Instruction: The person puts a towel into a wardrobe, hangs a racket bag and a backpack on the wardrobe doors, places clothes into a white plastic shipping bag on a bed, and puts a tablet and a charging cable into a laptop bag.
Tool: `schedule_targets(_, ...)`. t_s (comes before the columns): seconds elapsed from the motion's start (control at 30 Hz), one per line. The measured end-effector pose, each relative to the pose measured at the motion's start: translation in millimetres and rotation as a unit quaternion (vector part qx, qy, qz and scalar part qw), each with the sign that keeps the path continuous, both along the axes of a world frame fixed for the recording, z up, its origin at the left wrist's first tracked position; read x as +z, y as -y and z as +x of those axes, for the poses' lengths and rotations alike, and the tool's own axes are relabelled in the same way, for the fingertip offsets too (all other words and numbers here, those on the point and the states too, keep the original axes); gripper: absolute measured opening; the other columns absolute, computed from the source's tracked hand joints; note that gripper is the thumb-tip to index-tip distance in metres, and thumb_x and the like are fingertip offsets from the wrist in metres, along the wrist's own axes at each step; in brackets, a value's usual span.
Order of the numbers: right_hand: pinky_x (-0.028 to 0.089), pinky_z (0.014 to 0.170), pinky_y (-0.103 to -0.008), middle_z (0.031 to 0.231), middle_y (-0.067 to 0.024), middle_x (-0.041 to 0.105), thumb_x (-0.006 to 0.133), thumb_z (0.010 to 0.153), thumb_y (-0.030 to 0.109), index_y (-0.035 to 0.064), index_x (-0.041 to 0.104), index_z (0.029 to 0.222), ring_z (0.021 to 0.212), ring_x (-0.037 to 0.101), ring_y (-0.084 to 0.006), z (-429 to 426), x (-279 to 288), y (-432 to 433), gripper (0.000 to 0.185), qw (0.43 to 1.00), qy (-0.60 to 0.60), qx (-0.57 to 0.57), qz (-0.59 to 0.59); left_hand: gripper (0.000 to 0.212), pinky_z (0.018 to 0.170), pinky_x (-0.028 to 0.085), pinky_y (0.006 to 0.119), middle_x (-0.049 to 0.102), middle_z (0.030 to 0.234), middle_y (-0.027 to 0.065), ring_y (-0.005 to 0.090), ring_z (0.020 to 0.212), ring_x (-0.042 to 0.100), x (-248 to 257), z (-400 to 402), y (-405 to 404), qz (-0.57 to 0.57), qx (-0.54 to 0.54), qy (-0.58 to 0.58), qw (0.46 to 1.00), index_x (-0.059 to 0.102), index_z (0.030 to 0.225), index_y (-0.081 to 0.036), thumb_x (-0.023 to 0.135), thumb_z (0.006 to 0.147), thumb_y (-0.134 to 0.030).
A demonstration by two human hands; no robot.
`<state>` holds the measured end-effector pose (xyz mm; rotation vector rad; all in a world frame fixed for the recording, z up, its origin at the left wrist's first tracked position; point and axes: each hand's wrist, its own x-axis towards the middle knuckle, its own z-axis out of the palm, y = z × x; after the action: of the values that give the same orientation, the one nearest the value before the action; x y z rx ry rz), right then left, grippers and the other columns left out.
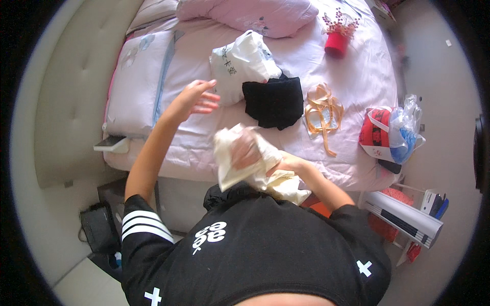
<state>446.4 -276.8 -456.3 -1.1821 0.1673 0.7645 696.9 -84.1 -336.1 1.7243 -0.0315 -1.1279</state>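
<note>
My left hand (198, 98) is held out over the bed with nothing in it, fingers apart, beside a white plastic bag (229, 65). Close to my body, my right hand (281, 163) grips a cream-coloured fabric or soft bag (229, 160), blurred by motion, its opening towards the left. More cream-yellow material (287, 185) hangs below that hand. A folded black cloth (272, 102) lies on the bed against the white bag. To its right is an orange ribbon (324, 111), loosely coiled over a small card or packet.
The bed's pink sheet (195, 149) spreads before me. Further out are a bunched quilt (252, 15) and a red pot with berry sprigs (337, 45). A filled red-and-white bag (377, 134) stands at the right edge. A small white stand (111, 144) is at the left corner.
</note>
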Motion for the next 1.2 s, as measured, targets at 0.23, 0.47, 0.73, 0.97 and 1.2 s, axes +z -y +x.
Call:
schedule_targets(0.23, 0.049, 0.072, -0.032, 0.101, -0.0147, 0.054, 0.056, 0.063, -0.007, -0.0031, 0.043, 0.112, 0.086, 0.057, -0.0219, -14, -21, 55, 0.051, 0.879, -0.072, -0.403, 0.243, 0.06, 0.09, 0.033, 0.046, 0.033, 0.12, 0.0225, 0.0336, 0.116, 0.03, -95, 67, 177, 0.18, -0.09, 0.488, 0.85, 0.04, 0.118, -0.011, 0.061, 0.069, -0.041)
schedule_targets(0.47, 0.049, 0.07, -0.03, 0.097, -0.0119, 0.055, 0.055, 0.067, -0.006, -0.0027, 0.048, 0.106, 0.083, 0.057, -0.0193, 0, -17, 86, 0.04, 0.882, -0.063, -0.458, 0.088, 0.032, 0.096, 0.011, 0.057, 0.047, 0.114, 0.0094, 0.0253, 0.121, 0.027, -162, 110, 192, 0.291, -0.385, 0.602, 0.636, 0.064, 0.087, -0.011, 0.046, 0.078, -0.036)
schedule_targets(0.73, 0.046, 0.071, -0.029, 0.098, -0.0085, 0.054, 0.06, 0.065, -0.002, 0.0015, 0.039, 0.114, 0.085, 0.055, -0.017, 110, -28, 84, 0.054, 0.843, 0.041, -0.524, -0.113, 0.022, 0.089, 0.028, 0.049, 0.055, 0.093, 0.0073, 0.0244, 0.108, 0.038, -147, 142, 51, 0.306, -0.215, 0.681, 0.63, 0.063, 0.071, -0.009, 0.056, 0.069, -0.029)
schedule_targets(0.97, 0.042, 0.082, -0.0334, 0.112, -0.0199, 0.048, 0.063, 0.064, 0.001, 0.0101, 0.027, 0.13, 0.105, 0.048, -0.0292, 260, 65, 32, 0.076, 0.707, 0.42, -0.442, -0.357, 0.039, 0.088, 0.029, 0.042, 0.038, 0.107, 0.0116, 0.0308, 0.104, 0.033, -165, 130, -33, 0.217, 0.051, 0.683, 0.696, 0.048, 0.096, -0.011, 0.065, 0.061, -0.014)
schedule_targets(1.2, 0.039, 0.083, -0.0328, 0.113, -0.0181, 0.045, 0.058, 0.058, -0.008, 0.012, 0.031, 0.128, 0.102, 0.045, -0.0286, 353, 30, -55, 0.077, 0.683, 0.549, -0.354, -0.328, 0.05, 0.09, 0.026, 0.041, 0.029, 0.109, 0.0189, 0.0296, 0.104, 0.029, -204, 118, -55, 0.138, 0.347, 0.59, 0.716, 0.035, 0.103, 0.0, 0.066, 0.066, -0.013)
